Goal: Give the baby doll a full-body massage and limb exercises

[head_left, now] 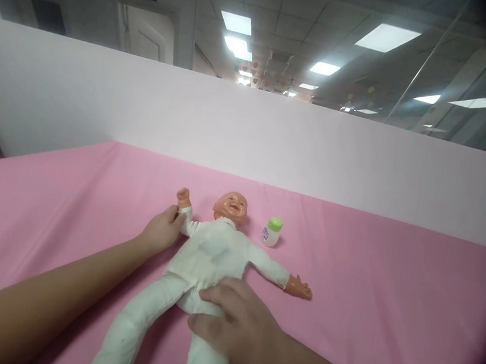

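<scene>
A baby doll (210,252) with a white cloth body and plastic head and hands lies on its back on a pink sheet (363,303). My left hand (166,227) is closed around the doll's sleeve, just below the plastic hand on the left side of the view. Over the top of the doll's leg on the right side rests my right hand (236,316), thumb and fingers curved about the cloth thigh. A small bottle (271,233) with a green cap and a translucent body stands to the right of the doll's head, apart from both hands.
Behind the sheet runs a low white wall (247,129) with a glass pane above it. Through the glass show lit ceiling panels, and a white door (149,34) is at the upper left. The pink sheet has shallow creases.
</scene>
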A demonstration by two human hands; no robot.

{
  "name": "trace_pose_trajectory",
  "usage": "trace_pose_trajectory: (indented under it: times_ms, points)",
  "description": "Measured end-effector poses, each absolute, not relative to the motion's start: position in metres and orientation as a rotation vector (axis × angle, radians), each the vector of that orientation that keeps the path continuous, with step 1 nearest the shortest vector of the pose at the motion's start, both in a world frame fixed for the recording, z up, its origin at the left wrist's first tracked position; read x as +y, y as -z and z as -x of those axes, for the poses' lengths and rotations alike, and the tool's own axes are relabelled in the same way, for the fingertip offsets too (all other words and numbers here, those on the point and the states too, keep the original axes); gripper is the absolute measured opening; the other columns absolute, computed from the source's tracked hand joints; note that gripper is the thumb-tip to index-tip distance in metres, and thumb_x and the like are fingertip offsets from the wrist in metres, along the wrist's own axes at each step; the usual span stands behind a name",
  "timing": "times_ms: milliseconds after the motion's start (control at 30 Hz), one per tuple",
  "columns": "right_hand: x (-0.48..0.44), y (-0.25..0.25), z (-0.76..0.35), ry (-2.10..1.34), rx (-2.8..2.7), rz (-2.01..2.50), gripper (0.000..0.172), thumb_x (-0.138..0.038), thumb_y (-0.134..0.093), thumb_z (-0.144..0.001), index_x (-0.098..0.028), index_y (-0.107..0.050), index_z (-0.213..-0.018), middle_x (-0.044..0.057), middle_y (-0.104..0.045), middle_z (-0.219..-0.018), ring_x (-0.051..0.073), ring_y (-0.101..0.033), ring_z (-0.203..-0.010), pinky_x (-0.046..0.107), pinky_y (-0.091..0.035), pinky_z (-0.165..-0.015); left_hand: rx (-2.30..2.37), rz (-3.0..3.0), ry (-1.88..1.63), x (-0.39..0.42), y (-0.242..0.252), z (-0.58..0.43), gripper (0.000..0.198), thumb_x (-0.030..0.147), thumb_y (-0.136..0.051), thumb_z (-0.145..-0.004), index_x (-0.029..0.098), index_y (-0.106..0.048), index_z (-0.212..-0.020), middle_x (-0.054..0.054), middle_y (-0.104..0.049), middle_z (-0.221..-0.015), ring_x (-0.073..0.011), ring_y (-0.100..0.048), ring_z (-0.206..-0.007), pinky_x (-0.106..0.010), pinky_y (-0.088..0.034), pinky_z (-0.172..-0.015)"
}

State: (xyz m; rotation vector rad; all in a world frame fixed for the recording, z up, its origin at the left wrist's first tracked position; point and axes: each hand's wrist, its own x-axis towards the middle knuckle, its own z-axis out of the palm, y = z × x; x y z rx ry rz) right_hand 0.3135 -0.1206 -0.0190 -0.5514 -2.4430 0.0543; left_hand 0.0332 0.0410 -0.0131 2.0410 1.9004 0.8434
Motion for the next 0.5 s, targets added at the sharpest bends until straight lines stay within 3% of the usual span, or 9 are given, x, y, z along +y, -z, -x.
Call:
trace_pose_trajectory:
  times_ms: [167,333,500]
  points:
    - [-0.117,0.029,-0.314,0.061,-2.477,0.604,0.059,-0.041,-0.077,-0.078,-0.025,-0.06,-0.131,0.014,-0.055,-0.143,0.034,-0.053,-0.127,0.052,-0.042,-0.111,1.933,-2.172,-0.726,0.05,0.008,-0.016,0.046,0.046,-0.034,-0.099,0.02,-0.06,-0.072,-0.012,-0.072,-0.091,-0.0284,-0.065,-0.084,-0.037,-0.042,-0.073]
    - [-0.108,0.004,-0.334,-0.277,-2.372,0.648,0.074,-0.041,-0.084,-0.068,-0.03,-0.058,-0.136,0.01,-0.054,-0.144,0.032,-0.054,-0.131,0.048,-0.042,-0.114,1.974,-2.305,-0.635,0.042,0.003,-0.012,0.042,0.045,-0.04,-0.096,0.02,-0.064,-0.072,-0.014,-0.072,-0.089,-0.032,-0.064,-0.083,-0.04,-0.04,-0.071]
    - [-0.093,-0.002,-0.354,-0.539,-2.301,0.896,0.07,-0.018,-0.076,-0.073,-0.034,-0.059,-0.139,0.006,-0.05,-0.147,0.027,-0.05,-0.138,0.042,-0.044,-0.115,1.944,-2.384,-0.657,0.03,-0.001,-0.02,0.028,0.035,-0.046,-0.092,0.021,-0.067,-0.079,-0.011,-0.071,-0.09,-0.0304,-0.065,-0.083,-0.039,-0.042,-0.069]
